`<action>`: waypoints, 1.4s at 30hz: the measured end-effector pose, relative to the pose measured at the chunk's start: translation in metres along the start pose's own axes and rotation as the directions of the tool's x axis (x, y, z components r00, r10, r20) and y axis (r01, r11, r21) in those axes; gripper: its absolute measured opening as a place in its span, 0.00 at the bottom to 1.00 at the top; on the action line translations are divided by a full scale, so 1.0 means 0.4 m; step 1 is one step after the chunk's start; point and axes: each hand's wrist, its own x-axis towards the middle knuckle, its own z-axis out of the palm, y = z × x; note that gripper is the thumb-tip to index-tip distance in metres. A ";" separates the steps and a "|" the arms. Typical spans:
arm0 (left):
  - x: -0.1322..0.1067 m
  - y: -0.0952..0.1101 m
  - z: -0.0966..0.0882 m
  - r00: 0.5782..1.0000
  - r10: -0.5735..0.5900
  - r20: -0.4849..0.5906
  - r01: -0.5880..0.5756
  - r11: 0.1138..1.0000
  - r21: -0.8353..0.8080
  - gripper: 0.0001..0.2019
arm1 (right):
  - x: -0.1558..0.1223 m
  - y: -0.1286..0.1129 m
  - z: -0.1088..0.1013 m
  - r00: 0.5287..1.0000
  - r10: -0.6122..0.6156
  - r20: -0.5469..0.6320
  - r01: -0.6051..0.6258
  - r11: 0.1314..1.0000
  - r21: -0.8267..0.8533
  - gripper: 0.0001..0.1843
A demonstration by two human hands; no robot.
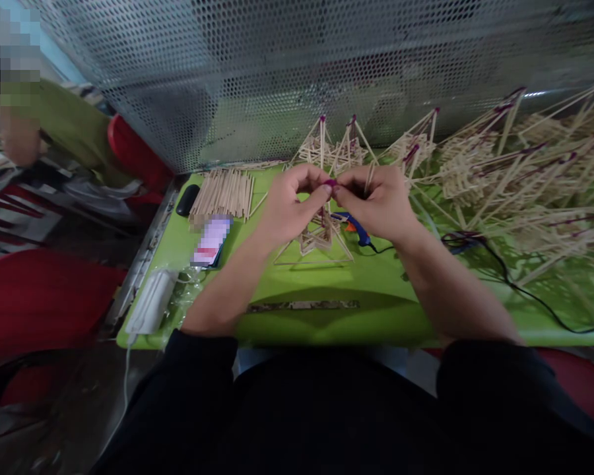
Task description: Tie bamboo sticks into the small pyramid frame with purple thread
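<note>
My left hand (297,198) and my right hand (379,198) meet in the middle, fingertips pinched on a small piece of purple cord (330,183). Below them stands a frame of thin wooden sticks (317,241), with a star-like stack inside a wider triangular base; the cord is at its top, and my hands hide much of its upper part. Just behind, by my right hand, lies a blue glue gun (359,231) with an orange trigger. Whether the cord is knotted cannot be made out.
Loose wooden sticks (222,193) lie at the left beside a phone (212,241), a black object (188,200) and a white power strip (152,300). Many stick frames (475,165) crowd the right. A dark cable (505,270) crosses there. A perforated metal panel (297,72) rises behind. Another person (69,132) sits left.
</note>
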 end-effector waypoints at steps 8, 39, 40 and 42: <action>0.008 -0.031 0.001 0.994 -0.103 0.032 0.106 0.989 -0.107 0.04 | -0.012 0.002 0.004 0.993 -0.120 -0.002 0.118 0.980 -0.161 0.10; 0.043 -0.086 -0.071 0.893 -0.376 0.246 0.449 0.774 -0.446 0.13 | 0.020 0.056 -0.111 0.944 -0.217 0.249 0.318 0.799 -0.511 0.17; 0.043 -0.079 -0.074 0.889 -0.377 0.260 0.457 0.755 -0.469 0.14 | 0.022 0.061 -0.107 0.939 -0.232 0.253 0.334 0.789 -0.516 0.15; 0.040 -0.062 -0.077 0.881 -0.377 0.285 0.472 0.725 -0.501 0.15 | 0.022 0.070 -0.091 0.928 -0.287 0.236 0.370 0.781 -0.503 0.14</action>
